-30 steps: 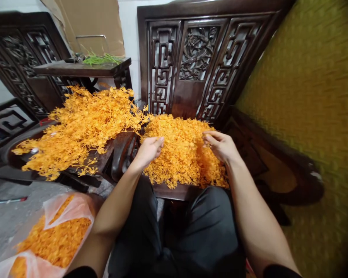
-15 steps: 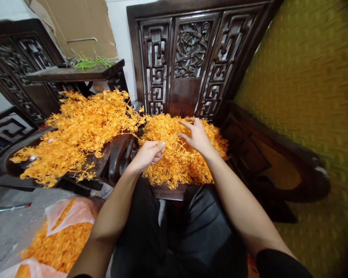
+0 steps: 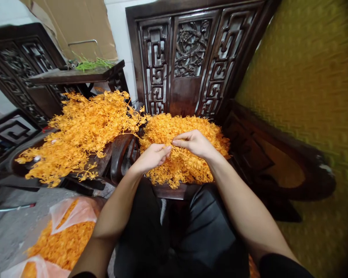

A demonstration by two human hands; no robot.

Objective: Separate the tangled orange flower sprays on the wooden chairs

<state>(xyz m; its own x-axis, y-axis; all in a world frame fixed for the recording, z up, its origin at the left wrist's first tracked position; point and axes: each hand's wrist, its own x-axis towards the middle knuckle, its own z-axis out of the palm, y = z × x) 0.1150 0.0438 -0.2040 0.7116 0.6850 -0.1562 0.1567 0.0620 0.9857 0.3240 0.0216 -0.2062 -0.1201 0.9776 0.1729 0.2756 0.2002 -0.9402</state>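
My left hand (image 3: pixel 155 157) is closed in a pinch, thumb against forefinger, on a thin orange plastic sprig (image 3: pixel 183 153). Right beside it, my right hand (image 3: pixel 195 143) pinches at the same sprig, its fingertips almost meeting the left thumb. The exact grip points are hard to see against the same colour behind. Under both hands a heap of orange plastic sprigs (image 3: pixel 188 125) covers a dark wooden seat (image 3: pixel 176 193) before my knees.
A second, looser heap of orange sprigs (image 3: pixel 89 123) lies to the left, past a wooden armrest (image 3: pixel 120 154). Green stems (image 3: pixel 94 64) rest on a small table (image 3: pixel 66 76). An open plastic bag (image 3: pixel 72 214) of orange pieces stands on the floor. A carved chair back (image 3: pixel 187 92) rises behind.
My right hand has come down and left, its spread fingers closing into a pinch next to the left hand. The left hand has shifted slightly right, still pinching.
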